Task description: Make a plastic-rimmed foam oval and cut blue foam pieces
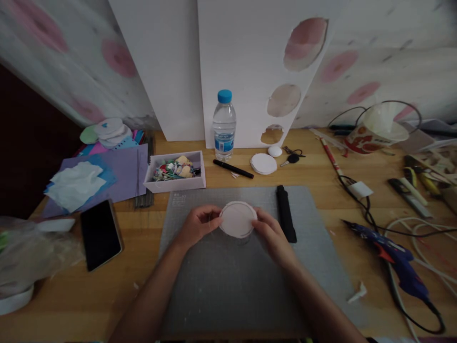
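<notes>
Between my two hands is a white round disc (237,220) with a dark line running near its rim. My left hand (200,225) pinches its left edge, and a thin strand hangs by those fingers. On the opposite edge my right hand (270,234) grips it with the thumb on top. The disc is held above a grey cutting mat (228,286). A black narrow object (286,214) lies on the mat just right of my right hand. Further back, another white disc (263,163) rests on the table beside a small white rounded piece (274,151).
Behind stand a water bottle (224,126), a black pen (233,168), a box of small scraps (174,172) and white boards (235,57) with round holes. At left lie a phone (101,235) and coloured sheets (124,171). A blue glue gun (396,257) and cables lie right.
</notes>
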`<state>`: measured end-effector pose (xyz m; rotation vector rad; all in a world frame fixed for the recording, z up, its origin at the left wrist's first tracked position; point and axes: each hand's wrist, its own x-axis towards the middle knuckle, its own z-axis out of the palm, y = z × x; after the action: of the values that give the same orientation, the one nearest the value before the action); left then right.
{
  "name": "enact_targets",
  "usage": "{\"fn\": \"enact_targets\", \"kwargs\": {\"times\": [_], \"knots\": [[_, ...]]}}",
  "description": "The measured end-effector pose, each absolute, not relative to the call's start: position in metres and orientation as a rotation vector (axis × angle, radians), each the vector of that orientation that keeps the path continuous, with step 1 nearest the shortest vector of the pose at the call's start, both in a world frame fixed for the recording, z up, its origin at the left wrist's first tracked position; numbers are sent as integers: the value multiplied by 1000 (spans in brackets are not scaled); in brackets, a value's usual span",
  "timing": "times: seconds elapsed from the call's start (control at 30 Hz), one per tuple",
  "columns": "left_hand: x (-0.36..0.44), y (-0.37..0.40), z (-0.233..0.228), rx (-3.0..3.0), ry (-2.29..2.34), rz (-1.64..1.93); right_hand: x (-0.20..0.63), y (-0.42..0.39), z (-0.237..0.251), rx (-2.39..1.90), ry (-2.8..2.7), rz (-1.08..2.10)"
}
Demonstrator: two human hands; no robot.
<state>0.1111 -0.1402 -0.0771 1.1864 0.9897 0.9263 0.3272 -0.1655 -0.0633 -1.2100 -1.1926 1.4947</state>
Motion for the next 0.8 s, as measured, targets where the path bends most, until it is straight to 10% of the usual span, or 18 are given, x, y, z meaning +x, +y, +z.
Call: {"fn": "enact_targets", "kwargs": {"times": [0.8], "knots": [[113, -143, -62, 1089, 601, 690, 324, -168, -59, -1138, -1230, 1769]]}}
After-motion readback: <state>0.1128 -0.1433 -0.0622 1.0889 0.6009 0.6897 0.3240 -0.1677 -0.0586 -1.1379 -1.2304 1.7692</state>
